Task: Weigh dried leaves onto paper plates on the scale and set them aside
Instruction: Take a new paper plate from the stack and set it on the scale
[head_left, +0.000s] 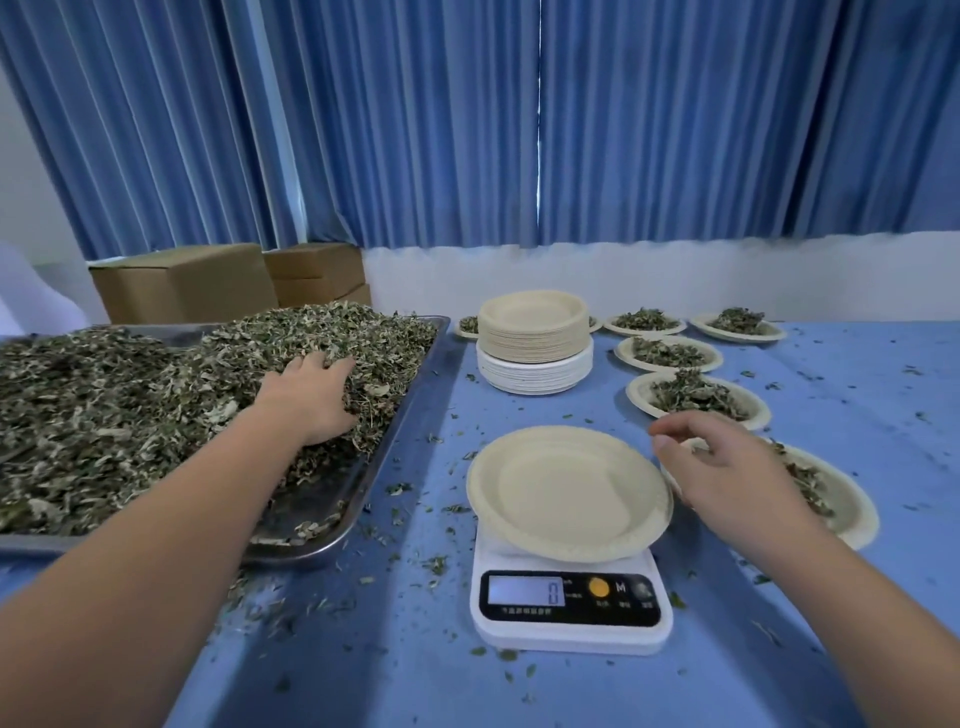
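Observation:
An empty beige paper plate (566, 491) rests on a white digital scale (569, 618) whose display reads 0. To the left, a metal tray (332, 530) holds a big heap of dried leaves (130, 410). My left hand (311, 400) is dug into that heap, fingers curled into the leaves. My right hand (727, 467) hovers just right of the plate on the scale, fingers loosely bent, holding nothing. A stack of unused paper plates (535, 338) stands behind the scale.
Several filled plates of leaves sit on the right of the blue table, the nearest (841, 493) partly under my right hand, others (696, 397) (667, 353) farther back. Leaf crumbs litter the tablecloth. Cardboard boxes (187, 283) stand behind the tray, blue curtains beyond.

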